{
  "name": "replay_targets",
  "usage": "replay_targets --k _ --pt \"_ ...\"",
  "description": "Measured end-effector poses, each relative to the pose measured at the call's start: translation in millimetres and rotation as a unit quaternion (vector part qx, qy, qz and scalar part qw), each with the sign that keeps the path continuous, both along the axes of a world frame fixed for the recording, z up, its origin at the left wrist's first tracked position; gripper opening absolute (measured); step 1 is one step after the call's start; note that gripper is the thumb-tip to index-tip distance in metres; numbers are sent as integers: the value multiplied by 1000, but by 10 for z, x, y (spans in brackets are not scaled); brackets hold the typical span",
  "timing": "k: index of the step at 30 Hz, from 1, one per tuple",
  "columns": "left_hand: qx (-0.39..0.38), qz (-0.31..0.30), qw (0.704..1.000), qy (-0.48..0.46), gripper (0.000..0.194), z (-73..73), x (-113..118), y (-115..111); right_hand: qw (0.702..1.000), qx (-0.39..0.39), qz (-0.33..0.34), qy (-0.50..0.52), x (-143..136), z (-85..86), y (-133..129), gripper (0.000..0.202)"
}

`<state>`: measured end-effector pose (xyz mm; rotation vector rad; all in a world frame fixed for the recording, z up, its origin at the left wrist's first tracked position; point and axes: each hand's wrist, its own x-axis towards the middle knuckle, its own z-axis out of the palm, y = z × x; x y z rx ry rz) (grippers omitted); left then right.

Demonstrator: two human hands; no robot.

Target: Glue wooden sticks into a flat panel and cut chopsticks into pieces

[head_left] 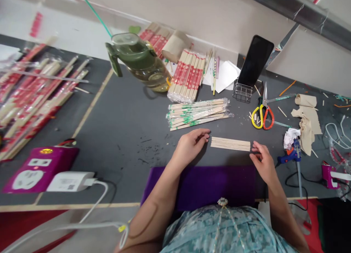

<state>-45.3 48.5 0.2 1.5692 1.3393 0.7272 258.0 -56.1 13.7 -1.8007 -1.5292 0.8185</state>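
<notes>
A flat row of several thin wooden sticks (230, 144) lies side by side on the grey table. My left hand (193, 144) rests at the row's left end, fingers curved and apart from the sticks, holding nothing. At the right end is my right hand (261, 157), its fingers spread and bent near the stick ends, with nothing in it. Just beyond the row lie several sticks in clear wrappers with green print (199, 114). A purple cloth (216, 183) covers the table edge in front of my body.
Red-wrapped stick bundles (189, 75) and a green jug (137, 60) stand behind. Scissors (263, 115), a phone (256, 59) on a wire stand and a blue glue gun (292, 155) are to the right. A purple power strip (38, 168) lies left.
</notes>
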Motion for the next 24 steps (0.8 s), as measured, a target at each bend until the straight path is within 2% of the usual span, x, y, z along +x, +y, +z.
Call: replay_targets --k 9,24 --pt "12 -8 999 35 34 20 40 -10 1000 1 -8 25 -55 11 31 40" --pt "-1 5 999 33 39 -71 47 -33 995 -15 -24 95 -117 24 43 41"
